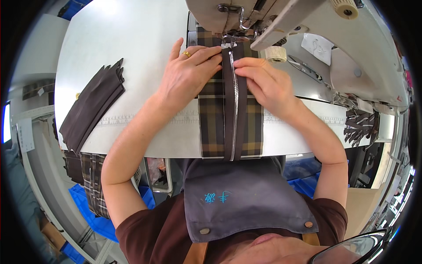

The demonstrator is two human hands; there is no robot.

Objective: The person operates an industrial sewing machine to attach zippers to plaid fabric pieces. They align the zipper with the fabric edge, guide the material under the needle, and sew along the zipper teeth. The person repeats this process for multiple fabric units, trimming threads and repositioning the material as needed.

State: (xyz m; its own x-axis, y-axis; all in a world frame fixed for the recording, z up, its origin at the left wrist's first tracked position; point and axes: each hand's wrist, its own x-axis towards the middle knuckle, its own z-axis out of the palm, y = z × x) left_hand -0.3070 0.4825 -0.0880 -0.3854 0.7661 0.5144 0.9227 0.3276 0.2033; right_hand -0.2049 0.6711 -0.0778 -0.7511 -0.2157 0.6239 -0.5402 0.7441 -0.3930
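One metal-toothed zipper (235, 110) between left hand (192, 68) and right hand (266, 81)

The right hand's thumb and forefinger pinch the zipper, their tips pressed together just beside its silver teeth; the left hand sits opposite with its fingers drawn in at the left edge of the brown tape, little finger lifted away and a gold ring (187, 54) on one finger; whether its thumb also pinches the tape cannot be told.

From between the two grips the zipper runs toward the person, lying over a brown plaid fabric panel (212, 127) that reaches the near edge of the white worktable (132, 37); just beyond the fingertips is the presser foot (228, 45) of a pale sewing machine (378, 48), which extends to the right of the right hand.

Well left of the left hand lies a stack of dark brown cloth pieces (94, 103); nearer the person than both grips, a printed ruler scale (176, 119) crosses the tabletop; right of the right hand lie metal thread snips (305, 69) and, farther off, a bunch of dark, silver-lined strips (360, 126).
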